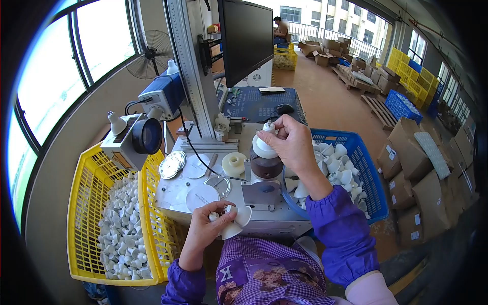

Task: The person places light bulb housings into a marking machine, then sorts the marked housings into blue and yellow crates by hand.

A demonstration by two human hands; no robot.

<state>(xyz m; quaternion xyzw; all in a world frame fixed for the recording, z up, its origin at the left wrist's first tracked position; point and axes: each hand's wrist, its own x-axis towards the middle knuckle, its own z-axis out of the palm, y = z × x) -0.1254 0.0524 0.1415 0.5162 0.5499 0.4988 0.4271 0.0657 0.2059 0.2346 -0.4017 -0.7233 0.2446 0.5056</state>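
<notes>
My right hand [291,145] pinches the narrow neck of a white cone-shaped part [264,147], which stands wide end down on a dark round fixture [266,166]. My left hand [207,227] is lower, over the table's front edge, with its fingers closed round white cone-shaped parts [233,229]. Their wide ends point right and down. Left of the fixture, a cream ring-shaped part [234,164] lies on the white worktable [170,192]. A laser-like machine head [127,141] with a dark round lens hangs to the left.
Yellow basket [145,223] at left and blue basket [373,178] at right hold many white parts. Metal discs [172,165] lie on the worktable. A monitor [246,40] and metal column [190,71] rise behind. Cartons [424,188] stand far right; a person [280,31] sits behind.
</notes>
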